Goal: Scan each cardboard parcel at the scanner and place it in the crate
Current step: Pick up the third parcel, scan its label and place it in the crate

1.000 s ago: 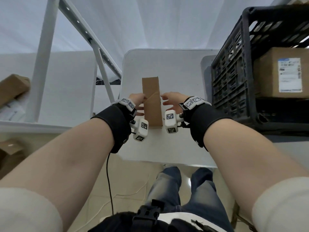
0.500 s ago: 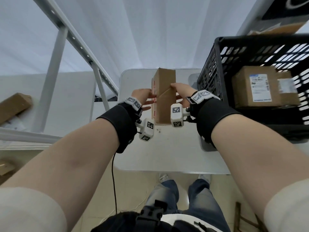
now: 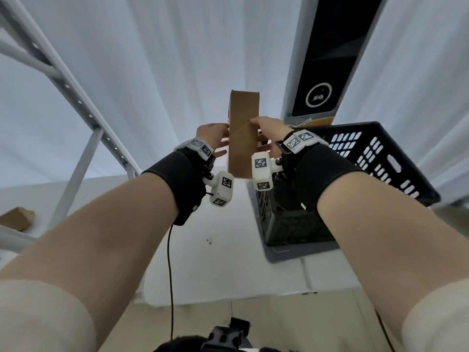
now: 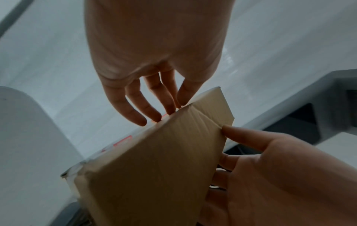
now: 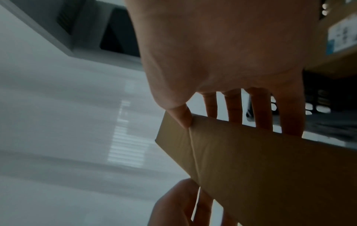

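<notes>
I hold a narrow brown cardboard parcel [image 3: 243, 133] upright in the air between both hands, above the white table [image 3: 215, 237]. My left hand [image 3: 214, 138] holds its left, labelled side with the fingertips [image 4: 154, 113] on the edge. My right hand [image 3: 269, 133] pinches the right side: the thumb [image 5: 183, 117] lies on the near face and the fingers go behind the parcel [image 5: 260, 160]. The tall black scanner [image 3: 327, 59] stands just right of the parcel, its round lens [image 3: 319, 96] about level with the parcel's top. The black crate [image 3: 368, 158] sits below the scanner, at my right.
A labelled parcel [image 5: 340, 38] lies inside the crate, which rests on a grey tray [image 3: 279, 252]. A white metal frame [image 3: 76, 102] slants up on the left. Another cardboard box [image 3: 17, 218] lies on a lower surface at far left. White curtain hangs behind.
Both hands have lifted the parcel off the table and raised it up beside the scanner. My view has tilted upward, so the scanner now shows.
</notes>
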`<state>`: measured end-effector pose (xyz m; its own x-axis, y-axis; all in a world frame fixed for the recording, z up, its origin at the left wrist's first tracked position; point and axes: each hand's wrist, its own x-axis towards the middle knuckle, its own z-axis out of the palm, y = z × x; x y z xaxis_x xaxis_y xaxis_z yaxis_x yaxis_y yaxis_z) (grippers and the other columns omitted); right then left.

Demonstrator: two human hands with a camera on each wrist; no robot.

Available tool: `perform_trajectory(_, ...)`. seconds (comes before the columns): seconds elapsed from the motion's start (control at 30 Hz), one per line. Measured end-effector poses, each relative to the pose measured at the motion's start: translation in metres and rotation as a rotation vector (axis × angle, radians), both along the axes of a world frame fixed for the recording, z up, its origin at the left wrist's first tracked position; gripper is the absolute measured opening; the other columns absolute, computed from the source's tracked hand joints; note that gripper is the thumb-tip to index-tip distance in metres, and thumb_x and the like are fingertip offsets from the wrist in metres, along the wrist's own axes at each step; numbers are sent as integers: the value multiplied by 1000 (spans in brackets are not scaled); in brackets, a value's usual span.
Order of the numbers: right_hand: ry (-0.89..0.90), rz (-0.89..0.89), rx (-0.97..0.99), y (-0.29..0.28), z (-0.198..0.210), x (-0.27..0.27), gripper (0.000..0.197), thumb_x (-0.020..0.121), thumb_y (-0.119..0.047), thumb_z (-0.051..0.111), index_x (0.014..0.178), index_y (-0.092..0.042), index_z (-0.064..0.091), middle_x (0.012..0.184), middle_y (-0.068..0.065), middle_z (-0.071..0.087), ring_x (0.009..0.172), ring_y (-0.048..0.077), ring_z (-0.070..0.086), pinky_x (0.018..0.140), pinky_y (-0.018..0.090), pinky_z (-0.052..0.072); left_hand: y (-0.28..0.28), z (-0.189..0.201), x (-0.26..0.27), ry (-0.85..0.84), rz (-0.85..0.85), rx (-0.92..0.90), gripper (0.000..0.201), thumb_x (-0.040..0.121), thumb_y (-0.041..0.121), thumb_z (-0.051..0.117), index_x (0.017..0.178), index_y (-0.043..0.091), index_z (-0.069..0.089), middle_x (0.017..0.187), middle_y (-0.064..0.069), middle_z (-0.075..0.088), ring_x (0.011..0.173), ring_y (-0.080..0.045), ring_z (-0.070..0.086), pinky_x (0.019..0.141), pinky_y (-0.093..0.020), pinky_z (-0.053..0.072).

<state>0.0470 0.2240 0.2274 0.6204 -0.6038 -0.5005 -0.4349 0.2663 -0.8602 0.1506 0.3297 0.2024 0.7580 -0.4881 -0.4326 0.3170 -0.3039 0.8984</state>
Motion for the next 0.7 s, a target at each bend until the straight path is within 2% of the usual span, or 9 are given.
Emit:
perform_trajectory(0.13, -31, 30, -84, -20, 32, -56, 22, 96, -34, 50, 84, -17, 58, 99, 10, 62, 94, 31, 61, 101, 50, 50, -20, 34, -49, -51, -24, -49, 31, 87, 9, 60, 113, 17, 74, 109, -5, 77, 99, -19, 72, 89, -38, 57)
perform_trajectory(0.2, -63, 23, -95, -31, 47, -91, 20, 94, -34, 52, 85, -17, 58, 95, 7, 62, 98, 30, 64, 101, 51, 50, -30, 50, -83, -81, -39, -82, 32, 86, 8, 59, 113, 16, 74, 110, -3, 77, 97, -18, 72, 87, -36, 57)
perform_trajectory(0.3, -88, 40, -179, -48, 67, -138, 20, 93, -37, 53, 87, -19, 58, 99, 4, 65, 112, 30, 64, 104, 50, 49, -41, 71, -130, -133, -52, -129, 28, 86, 11, 60, 110, 16, 75, 105, -3, 77, 92, -19, 70, 87, -36, 55)
perform_trajectory(0.4, -140, 49, -216, -64, 85, -184, 21, 94, -37, 55, 93, -16, 60, 110, 9, 68, 113, 32, 65, 104, 49, 50, -52, 91, -178, -173, -49, -174, 19, 87, 13, 62, 99, 19, 75, 98, -1, 75, 89, -18, 69, 88, -38, 56)
perform_trajectory(0.47, -169, 45, -217, -72, 97, -225, 22, 94, -36, 55, 97, -15, 60, 111, 11, 67, 107, 32, 66, 98, 47, 54, -61, 105, -221, -192, -41, -196, 16, 87, 14, 63, 98, 19, 74, 96, 0, 74, 87, -17, 68, 86, -35, 56)
perform_trajectory(0.5, -185, 38, -204, -73, 102, -238, 24, 94, -36, 54, 102, -14, 60, 107, 10, 66, 100, 31, 66, 90, 45, 56, -63, 110, -234, -201, -45, -204, 18, 88, 14, 64, 102, 18, 73, 95, 0, 73, 87, -16, 67, 83, -34, 56)
perform_trajectory(0.57, -205, 23, -188, -79, 112, -266, 35, 93, -37, 55, 118, -12, 58, 108, 10, 64, 95, 31, 66, 80, 41, 57, -71, 124, -263, -230, -54, -218, 18, 88, 15, 66, 104, 18, 72, 92, 1, 72, 86, -16, 66, 77, -31, 55)
perform_trajectory(0.63, -233, 16, -192, -85, 124, -295, 46, 91, -38, 55, 128, -11, 55, 118, 13, 64, 104, 35, 65, 89, 47, 56, -77, 138, -288, -271, -82, -211, 14, 88, 17, 67, 101, 21, 72, 93, 1, 71, 84, -14, 65, 77, -31, 57)
perform_trajectory(0.7, -265, 9, -208, -94, 139, -321, 48, 89, -39, 56, 129, -12, 55, 119, 12, 64, 107, 35, 64, 93, 50, 54, -81, 156, -310, -316, -138, -207, 19, 88, 20, 70, 107, 21, 72, 97, 0, 70, 83, -13, 65, 80, -34, 60)
